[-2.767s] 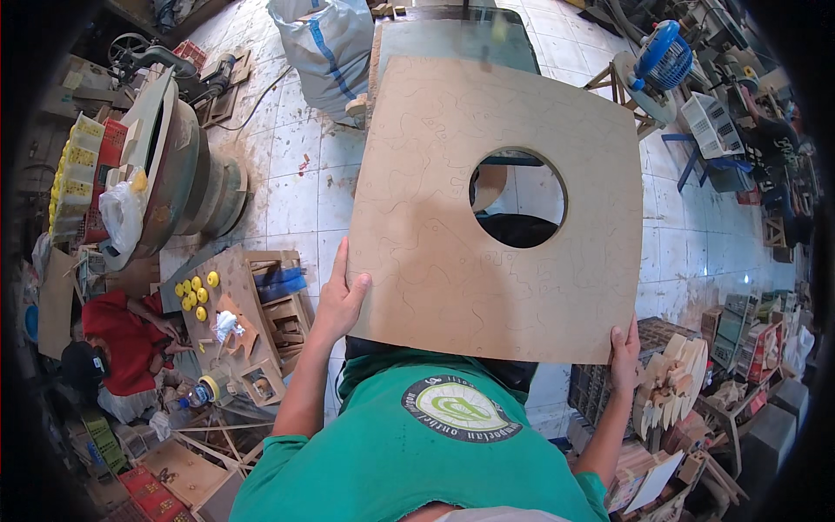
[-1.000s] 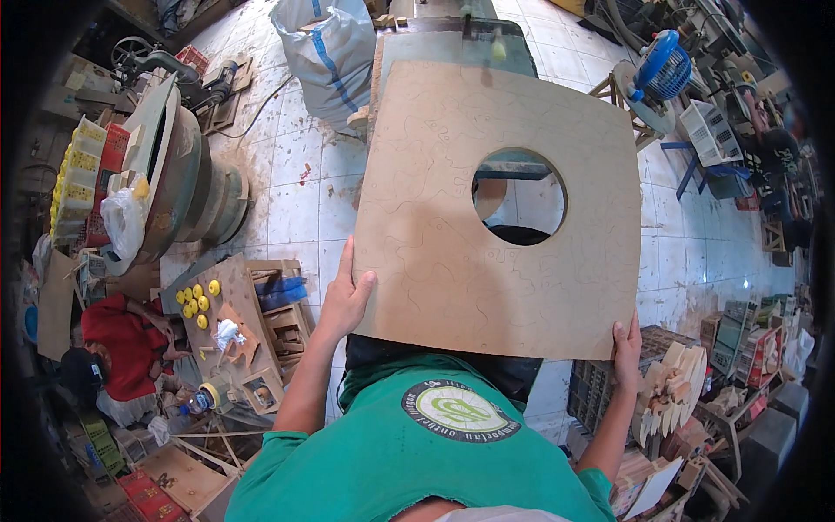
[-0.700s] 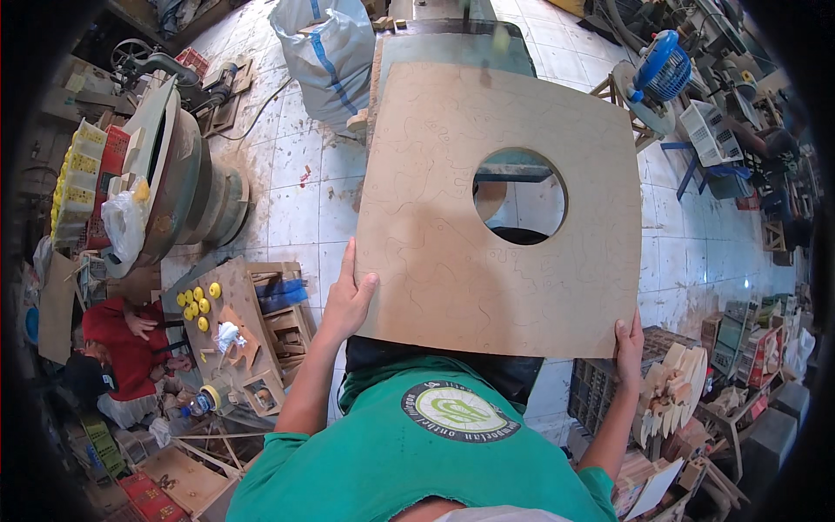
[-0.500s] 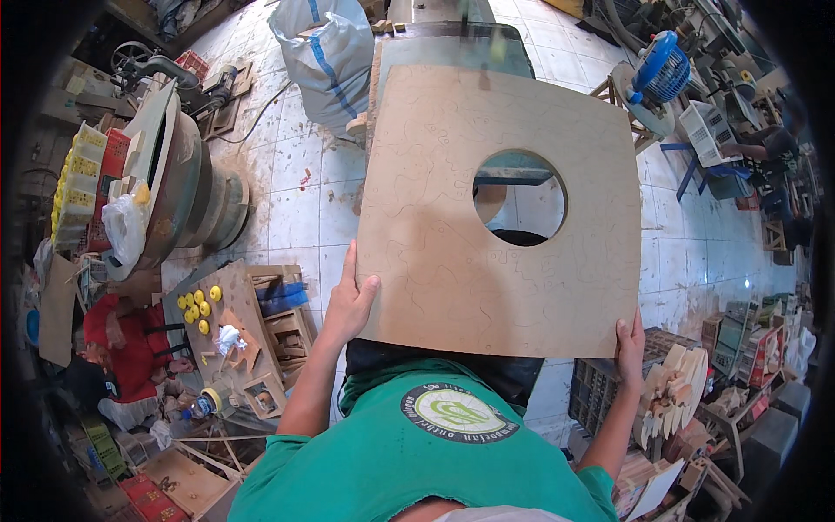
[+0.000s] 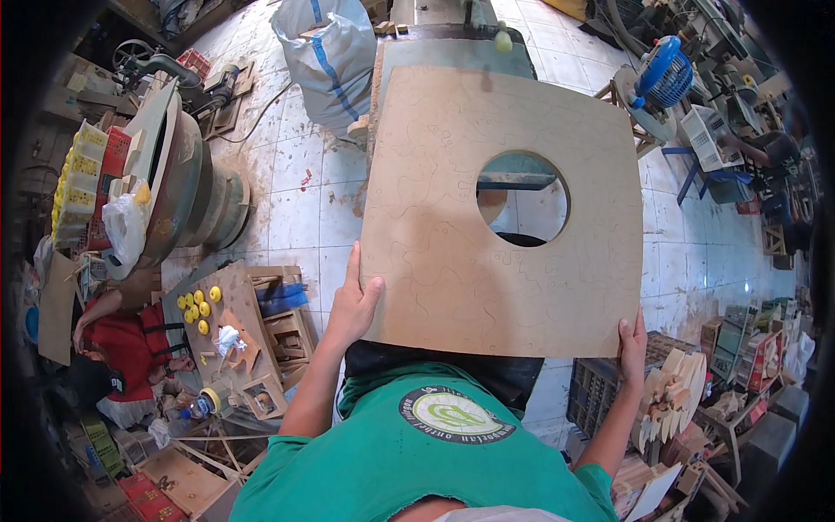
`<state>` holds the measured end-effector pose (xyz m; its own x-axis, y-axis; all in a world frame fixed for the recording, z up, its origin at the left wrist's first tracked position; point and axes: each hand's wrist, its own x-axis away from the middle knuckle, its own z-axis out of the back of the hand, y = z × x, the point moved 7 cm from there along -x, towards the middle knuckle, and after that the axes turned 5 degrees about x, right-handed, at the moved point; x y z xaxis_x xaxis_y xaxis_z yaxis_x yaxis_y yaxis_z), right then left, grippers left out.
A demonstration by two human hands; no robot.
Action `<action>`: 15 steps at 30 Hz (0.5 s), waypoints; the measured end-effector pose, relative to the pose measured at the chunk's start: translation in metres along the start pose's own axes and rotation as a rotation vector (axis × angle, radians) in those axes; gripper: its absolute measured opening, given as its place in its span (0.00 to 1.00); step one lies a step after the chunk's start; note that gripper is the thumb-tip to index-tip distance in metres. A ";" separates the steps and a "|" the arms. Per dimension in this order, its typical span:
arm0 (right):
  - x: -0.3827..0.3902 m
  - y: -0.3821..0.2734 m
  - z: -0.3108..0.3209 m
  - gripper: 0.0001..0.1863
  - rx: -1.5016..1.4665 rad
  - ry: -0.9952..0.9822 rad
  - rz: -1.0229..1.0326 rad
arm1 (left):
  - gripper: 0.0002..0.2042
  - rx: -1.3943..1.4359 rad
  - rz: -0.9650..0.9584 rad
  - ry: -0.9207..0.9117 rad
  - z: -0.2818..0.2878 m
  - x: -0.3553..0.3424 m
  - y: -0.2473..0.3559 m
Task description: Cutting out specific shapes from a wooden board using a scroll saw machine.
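I hold a large tan board (image 5: 435, 270), marked with thin curving lines and cut through with a round hole. My left hand (image 5: 354, 300) grips its left edge near the lower corner, thumb on top. My right hand (image 5: 632, 339) grips the lower right edge, thumb also showing on top. The board's far end overlaps a grey-green machine table (image 5: 444, 52), with a small pale green fitting (image 5: 503, 39) above it. Through the hole I see floor tiles and dark parts beneath. My green shirt is below the board.
A white sack (image 5: 317, 65) stands left of the machine. A large round machine (image 5: 174, 191), a low bench (image 5: 226, 296) with yellow discs and a person in red (image 5: 130, 348) are at left. At right are a blue fan (image 5: 661, 70), another person (image 5: 778, 152), crates (image 5: 600, 383) and stacked wood pieces.
The board and my hands have shifted slightly rightward, the board's far edge a little nearer me. The person in red has moved an arm; another person has appeared at the right.
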<state>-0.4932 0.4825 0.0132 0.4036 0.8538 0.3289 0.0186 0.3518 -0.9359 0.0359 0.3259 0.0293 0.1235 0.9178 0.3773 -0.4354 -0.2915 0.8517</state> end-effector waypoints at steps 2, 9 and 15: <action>-0.004 0.003 0.005 0.35 0.056 -0.003 0.009 | 0.38 0.003 0.007 -0.008 -0.001 -0.001 0.000; -0.007 -0.002 0.000 0.35 0.010 -0.017 -0.004 | 0.38 -0.021 -0.020 0.010 -0.001 -0.001 0.004; -0.009 -0.001 0.002 0.34 0.009 -0.015 0.011 | 0.38 -0.009 0.008 -0.008 -0.003 -0.004 0.004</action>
<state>-0.4988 0.4758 0.0115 0.3897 0.8633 0.3206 0.0058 0.3458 -0.9383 0.0315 0.3222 0.0303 0.1274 0.9130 0.3875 -0.4441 -0.2968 0.8454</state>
